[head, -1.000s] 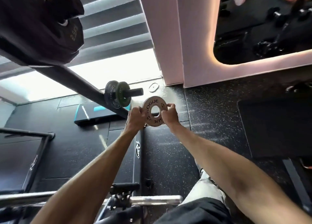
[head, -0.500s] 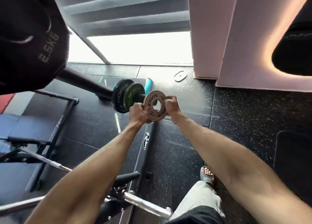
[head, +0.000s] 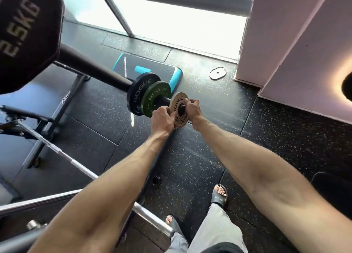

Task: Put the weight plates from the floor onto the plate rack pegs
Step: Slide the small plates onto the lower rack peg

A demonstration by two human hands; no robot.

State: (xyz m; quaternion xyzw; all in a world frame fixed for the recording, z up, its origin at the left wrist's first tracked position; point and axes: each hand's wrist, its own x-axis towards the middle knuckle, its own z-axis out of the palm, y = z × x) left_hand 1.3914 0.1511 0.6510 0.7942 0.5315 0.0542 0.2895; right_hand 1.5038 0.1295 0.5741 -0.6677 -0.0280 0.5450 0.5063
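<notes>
A small white Rogue plate (head: 178,104) sits over the tip of the black rack peg (head: 163,101), its hole filled by the peg's end. My left hand (head: 162,119) grips its left edge and my right hand (head: 194,110) grips its right edge. Further in on the same peg hang a green plate (head: 154,98) and a dark blue plate (head: 139,92), a gap apart from the white one. Another small white plate (head: 217,73) lies flat on the floor by the pink wall.
A black 2.5 kg plate (head: 24,33) looms at top left on the rack. A barbell (head: 57,151) and bench frame (head: 62,108) stand to the left. A blue-edged step board (head: 148,68) lies behind the peg. My sandalled feet (head: 220,195) stand below.
The white plate has moved from in front of the peg's tip onto it. The view has swung closer and downward.
</notes>
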